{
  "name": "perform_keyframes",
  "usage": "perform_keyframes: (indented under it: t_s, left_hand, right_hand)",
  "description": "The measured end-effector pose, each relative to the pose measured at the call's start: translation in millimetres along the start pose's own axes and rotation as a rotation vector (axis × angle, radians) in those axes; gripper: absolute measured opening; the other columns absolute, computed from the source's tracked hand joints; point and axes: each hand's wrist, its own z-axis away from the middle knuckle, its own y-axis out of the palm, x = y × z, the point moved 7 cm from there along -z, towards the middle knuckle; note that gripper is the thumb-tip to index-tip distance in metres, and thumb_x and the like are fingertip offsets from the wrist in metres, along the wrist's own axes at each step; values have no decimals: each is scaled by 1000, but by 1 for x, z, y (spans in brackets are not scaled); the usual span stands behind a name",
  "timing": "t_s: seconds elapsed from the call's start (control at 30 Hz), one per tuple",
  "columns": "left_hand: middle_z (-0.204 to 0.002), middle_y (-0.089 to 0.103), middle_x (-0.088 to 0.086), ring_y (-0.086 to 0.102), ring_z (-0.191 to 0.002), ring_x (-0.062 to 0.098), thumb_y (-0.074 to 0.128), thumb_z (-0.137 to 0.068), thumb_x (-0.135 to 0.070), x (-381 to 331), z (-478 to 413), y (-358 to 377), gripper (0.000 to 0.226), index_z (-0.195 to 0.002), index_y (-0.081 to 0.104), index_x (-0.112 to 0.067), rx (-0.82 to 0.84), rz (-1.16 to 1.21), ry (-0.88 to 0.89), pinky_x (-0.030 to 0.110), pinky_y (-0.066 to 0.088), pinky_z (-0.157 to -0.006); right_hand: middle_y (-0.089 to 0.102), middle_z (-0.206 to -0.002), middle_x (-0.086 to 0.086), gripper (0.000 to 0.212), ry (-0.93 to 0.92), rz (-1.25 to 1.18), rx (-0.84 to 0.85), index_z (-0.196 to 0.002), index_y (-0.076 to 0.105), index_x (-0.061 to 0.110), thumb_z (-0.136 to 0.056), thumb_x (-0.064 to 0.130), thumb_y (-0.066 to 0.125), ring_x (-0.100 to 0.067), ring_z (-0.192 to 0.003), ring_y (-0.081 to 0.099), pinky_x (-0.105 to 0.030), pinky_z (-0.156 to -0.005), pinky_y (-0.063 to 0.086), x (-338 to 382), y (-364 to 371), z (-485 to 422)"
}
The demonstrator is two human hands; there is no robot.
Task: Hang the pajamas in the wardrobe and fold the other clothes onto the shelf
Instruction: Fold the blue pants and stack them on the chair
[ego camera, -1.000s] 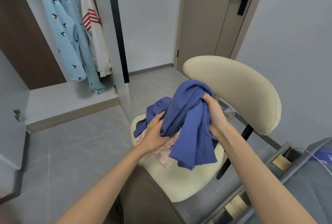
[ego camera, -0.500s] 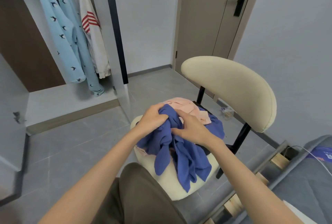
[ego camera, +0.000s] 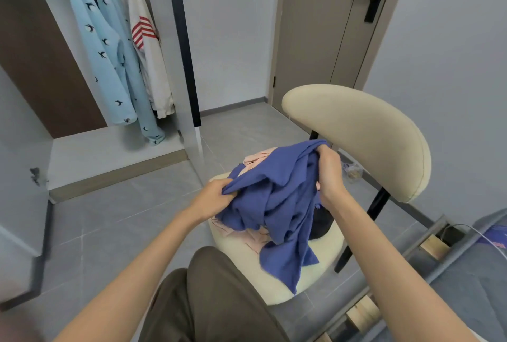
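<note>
Grey-tiled bedroom, cream chair (ego camera: 356, 133). I see left hand (ego camera: 211, 199) and right hand (ego camera: 329, 174) both closed on blue garment (ego camera: 274, 204), sorting step; next, spread it for folding.

The shirt (ego camera: 277, 199) over the chair is plain blue-violet, and the garment (ego camera: 255, 159) under it is pale pink. The chair (ego camera: 365, 133) is cream with black legs. In the wardrobe (ego camera: 115, 149) hang light blue pajamas (ego camera: 109, 47) with a pattern of small dark birds, and a white top (ego camera: 149, 56) with red stripes. The floor (ego camera: 131, 221) has grey tiles, the door (ego camera: 329, 25) is beige with a black handle, and the trousers (ego camera: 214, 300) are olive brown.
</note>
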Motion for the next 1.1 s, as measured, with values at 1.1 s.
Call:
perform_keyframes:
  t_s: [1.1]
  left_hand:
    - [-66,60,5,50,-57,17,56,-90,-44,-13,-7,-28,41,-79,62,-5,-91,0,64,33,41,-56]
  right_hand:
    - [50,-74,2,33,-63,116,-44,-74,49,28,-101,20,31,-15,-70,48,-29,-63,39,-25,20,1]
